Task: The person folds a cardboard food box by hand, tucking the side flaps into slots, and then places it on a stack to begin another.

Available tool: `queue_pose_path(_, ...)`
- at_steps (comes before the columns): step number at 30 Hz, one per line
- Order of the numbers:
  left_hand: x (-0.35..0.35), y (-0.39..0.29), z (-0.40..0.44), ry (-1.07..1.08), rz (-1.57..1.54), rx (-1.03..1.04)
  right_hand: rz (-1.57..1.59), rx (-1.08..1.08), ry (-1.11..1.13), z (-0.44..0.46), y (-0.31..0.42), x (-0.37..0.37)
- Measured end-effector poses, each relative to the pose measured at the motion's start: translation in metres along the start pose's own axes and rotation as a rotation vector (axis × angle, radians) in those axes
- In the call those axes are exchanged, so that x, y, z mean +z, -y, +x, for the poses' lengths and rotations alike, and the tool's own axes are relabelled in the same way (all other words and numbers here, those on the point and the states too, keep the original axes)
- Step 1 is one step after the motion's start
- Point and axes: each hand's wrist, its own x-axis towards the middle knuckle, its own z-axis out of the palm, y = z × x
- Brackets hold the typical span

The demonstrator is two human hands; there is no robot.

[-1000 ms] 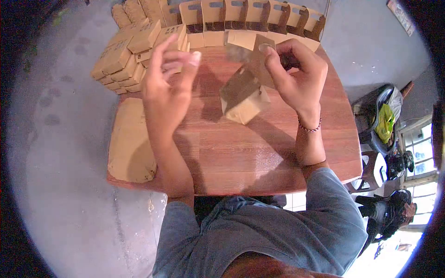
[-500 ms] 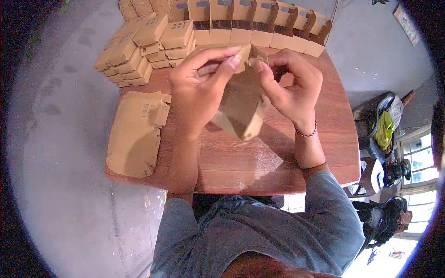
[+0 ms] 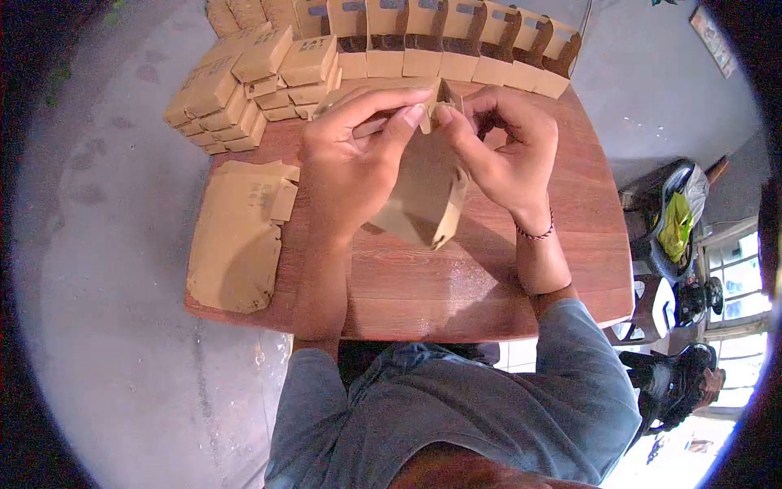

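Note:
Between my hands, above the middle of the wooden table [image 3: 489, 301], is a partly folded brown cardboard carton [image 3: 419, 187]. My left hand [image 3: 354, 159] pinches the carton's upper edge between thumb and fingers. Close beside it, my right hand [image 3: 509, 143] pinches the other side of that upper edge, its thumb near my left fingertips. The carton is tilted, with one lower corner pointing toward me. Its far side and part of its top are hidden behind my hands.
Flat cardboard pieces [image 3: 232, 236] lie at the table's left edge. Closed boxes [image 3: 265, 57] are stacked at the back left. Open cartons with handle holes [image 3: 423, 61] stand in a row along the back. A chair holding bags [image 3: 672, 220] is at the right.
My left hand was apart from the carton with fingers spread; it has moved right and taken hold of the upper edge. The carton has turned and come slightly toward me.

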Motion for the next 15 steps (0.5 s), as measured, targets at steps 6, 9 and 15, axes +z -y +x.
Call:
queue_pose_path(6,0.0030,-0.0044,-0.0040,-0.016,-0.010,-0.057,0.016,-0.050,-0.001,0.0001,-0.0007,0.0008)
queue_pose_path(9,0.0041,-0.0045,-0.0047,-0.019,0.026,0.024,0.006,-0.079,-0.010,0.0000,0.0000,-0.0003)
queue_pose_path(15,0.0035,-0.0102,-0.0064,-0.023,0.008,-0.085,-0.003,-0.082,-0.017,-0.0002,0.0008,-0.0017)
